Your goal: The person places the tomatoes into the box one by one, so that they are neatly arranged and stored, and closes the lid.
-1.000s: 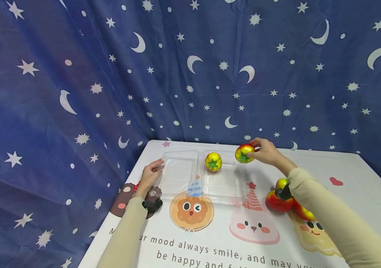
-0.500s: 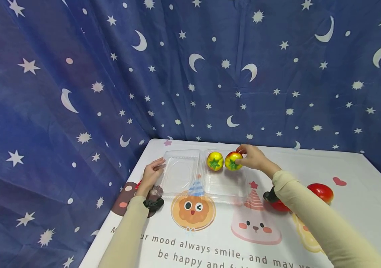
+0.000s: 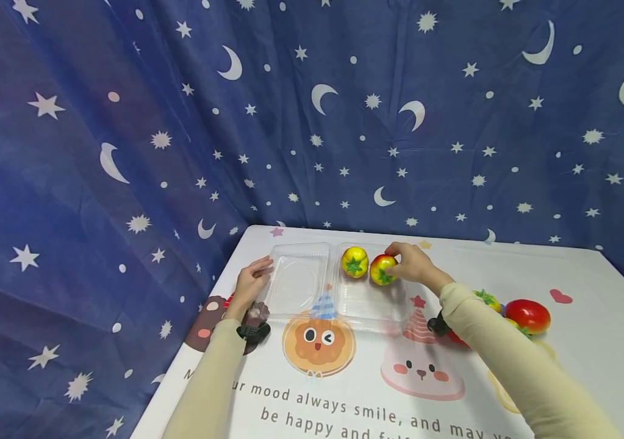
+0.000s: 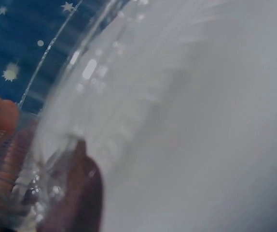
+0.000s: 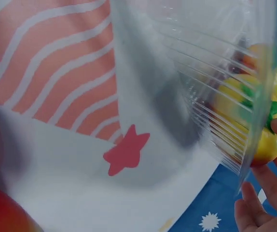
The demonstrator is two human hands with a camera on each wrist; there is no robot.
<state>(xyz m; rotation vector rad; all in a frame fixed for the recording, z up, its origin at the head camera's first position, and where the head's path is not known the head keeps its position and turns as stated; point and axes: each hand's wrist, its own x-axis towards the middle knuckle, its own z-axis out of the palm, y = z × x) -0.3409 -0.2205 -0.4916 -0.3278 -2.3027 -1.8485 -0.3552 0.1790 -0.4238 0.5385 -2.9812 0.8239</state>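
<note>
A clear plastic clamshell box [image 3: 369, 306] lies spread on the table, its two halves side by side. My left hand [image 3: 251, 286] is at the left rim of the left half; in the left wrist view its thumb [image 4: 78, 193] and fingers [image 4: 1, 116] lie on either side of the plastic wall. With my right hand [image 3: 413, 266] I hold a yellow-and-red toy fruit [image 3: 380, 272] with a green leafy top in the right half, thumb on its leaves in the right wrist view. A similar toy fruit [image 3: 354, 261] sits just left of it, in the back left corner.
Right of the box, partly hidden by my right sleeve [image 3: 501, 341], lies a group of toy fruits, with a red one [image 3: 528, 316] and a yellow one with green leaves [image 3: 488, 299]. A white printed tablecloth [image 3: 301, 390] covers the table; a blue curtain [image 3: 344, 122] hangs behind.
My right hand has brought the toy fruit left and down from the box's right edge to beside the other one, then slightly toward me. The left hand has stayed at the rim.
</note>
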